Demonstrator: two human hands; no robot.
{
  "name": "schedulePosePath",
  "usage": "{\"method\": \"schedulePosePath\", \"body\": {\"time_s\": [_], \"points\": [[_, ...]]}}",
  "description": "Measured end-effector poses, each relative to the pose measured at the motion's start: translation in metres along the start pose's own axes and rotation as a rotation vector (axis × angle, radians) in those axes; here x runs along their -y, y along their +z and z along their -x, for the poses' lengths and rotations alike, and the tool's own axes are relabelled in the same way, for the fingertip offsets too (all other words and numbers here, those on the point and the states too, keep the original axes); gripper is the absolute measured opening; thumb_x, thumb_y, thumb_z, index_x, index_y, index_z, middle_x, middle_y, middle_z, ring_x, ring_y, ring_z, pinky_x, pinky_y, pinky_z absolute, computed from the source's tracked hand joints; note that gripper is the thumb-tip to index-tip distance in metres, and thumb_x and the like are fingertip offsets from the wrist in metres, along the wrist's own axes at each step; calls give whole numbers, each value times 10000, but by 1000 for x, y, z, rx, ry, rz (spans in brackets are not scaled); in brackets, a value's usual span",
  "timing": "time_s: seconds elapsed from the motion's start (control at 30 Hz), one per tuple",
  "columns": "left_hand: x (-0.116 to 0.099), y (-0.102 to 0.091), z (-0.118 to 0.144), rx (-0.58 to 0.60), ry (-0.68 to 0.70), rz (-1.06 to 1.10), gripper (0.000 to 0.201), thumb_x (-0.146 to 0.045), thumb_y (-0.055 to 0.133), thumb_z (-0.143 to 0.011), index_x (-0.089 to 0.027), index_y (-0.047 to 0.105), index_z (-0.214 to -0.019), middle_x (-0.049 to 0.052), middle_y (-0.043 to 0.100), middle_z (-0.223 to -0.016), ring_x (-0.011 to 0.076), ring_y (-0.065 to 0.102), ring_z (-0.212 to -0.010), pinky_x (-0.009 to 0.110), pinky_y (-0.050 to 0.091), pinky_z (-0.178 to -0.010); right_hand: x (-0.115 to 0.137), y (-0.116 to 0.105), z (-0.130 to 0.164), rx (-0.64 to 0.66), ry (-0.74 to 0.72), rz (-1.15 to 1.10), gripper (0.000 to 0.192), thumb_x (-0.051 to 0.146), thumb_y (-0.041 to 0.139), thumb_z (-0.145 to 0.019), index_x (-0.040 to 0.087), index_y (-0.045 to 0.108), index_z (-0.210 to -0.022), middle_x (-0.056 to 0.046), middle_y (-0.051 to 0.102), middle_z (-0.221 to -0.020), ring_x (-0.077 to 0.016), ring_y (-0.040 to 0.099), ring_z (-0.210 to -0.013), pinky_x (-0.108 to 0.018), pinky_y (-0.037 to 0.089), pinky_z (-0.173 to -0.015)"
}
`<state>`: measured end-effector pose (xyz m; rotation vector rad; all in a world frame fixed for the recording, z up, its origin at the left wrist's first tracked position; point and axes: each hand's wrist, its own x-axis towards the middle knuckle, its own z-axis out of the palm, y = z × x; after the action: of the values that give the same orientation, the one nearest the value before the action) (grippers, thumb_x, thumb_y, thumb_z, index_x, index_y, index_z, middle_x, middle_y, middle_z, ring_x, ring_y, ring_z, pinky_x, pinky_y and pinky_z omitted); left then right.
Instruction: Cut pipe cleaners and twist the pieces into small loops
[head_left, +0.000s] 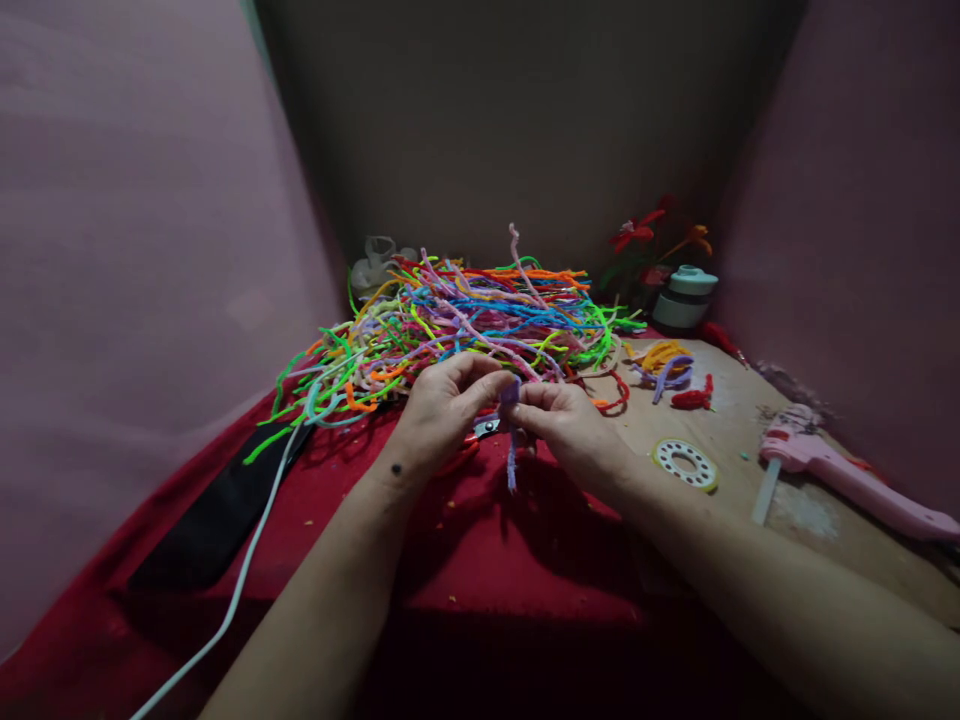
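Above the red cloth, left hand and right hand both pinched on a purple pipe cleaner, apparently mid-twist; next likely needs a firmer pinch. Long axis upright, loose end pointing down. Behind, touching nothing, a pile of pipe cleaners.

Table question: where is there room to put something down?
Bare red cloth lies below the hands, and bare wood sits between the white ring and the pink glue gun. The pipe cleaner pile crowds the back.
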<state>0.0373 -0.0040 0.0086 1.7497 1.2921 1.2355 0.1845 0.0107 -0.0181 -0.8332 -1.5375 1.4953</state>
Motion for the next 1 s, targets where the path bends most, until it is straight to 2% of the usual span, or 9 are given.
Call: {"method": "schedulePosePath", "body": {"time_s": [0.07, 0.13, 0.37, 0.6, 0.77, 0.9, 1.0], "points": [[-1, -2, 0, 102, -75, 73, 302, -331, 682, -682, -122, 641, -896, 34, 655, -816, 146, 584, -738, 254, 461, -683, 0, -1, -1, -25, -2, -31, 233, 347, 633, -672, 150, 541, -591, 31, 487, -513, -77, 406, -470, -242, 306, -492], [-2, -3, 0, 153, -115, 103, 304, -319, 713, -642, -118, 647, -859, 30, 651, -793, 138, 578, -720, 253, 462, -680, 0, -2, -1, -31, 16, -51, 249, 362, 652, -659, 143, 552, -593, 30, 488, -510, -71, 398, -457, -239, 295, -478], [-5, -2, 0, 85, -137, 138, 235, -335, 708, -632, -129, 679, -741, 2, 625, -656, 101, 540, -597, 220, 432, -595, -3, -3, -5, -10, 12, -93, 130, 262, 581, -661, 147, 567, -603, 18, 517, -500, -78, 436, -440, -236, 327, -463], [-8, 2, 3, 43, -139, 163, 198, -287, 708, -634, -121, 686, -740, -16, 593, -622, 77, 486, -557, 192, 376, -538, -3, -2, -5, -47, -20, -7, 198, 304, 546, -709, 134, 583, -612, 10, 514, -501, -78, 416, -439, -241, 299, -458], [-5, 7, 3, 12, -68, 144, 145, -259, 655, -698, -122, 669, -743, -9, 596, -649, 81, 488, -570, 195, 389, -546, -4, -3, -5, -87, -42, 32, 175, 263, 521, -700, 145, 566, -580, 22, 497, -486, -82, 410, -447, -240, 300, -460], [0, 12, 3, 7, -18, 92, 175, -303, 646, -720, -137, 655, -773, -5, 601, -673, 96, 512, -590, 207, 409, -560, -4, -3, -4, -127, -95, 119, 179, 226, 489, -694, 148, 546, -543, 27, 496, -485, -78, 408, -454, -236, 304, -475], [6, 16, 3, -30, 91, -32, 165, -313, 600, -763, -158, 649, -793, 8, 603, -719, 119, 537, -660, 227, 427, -612, -3, -3, -3, -148, -107, 167, 185, 201, 476, -676, 158, 492, -497, 46, 442, -449, -63, 360, -430, -229, 275, -459]]}}
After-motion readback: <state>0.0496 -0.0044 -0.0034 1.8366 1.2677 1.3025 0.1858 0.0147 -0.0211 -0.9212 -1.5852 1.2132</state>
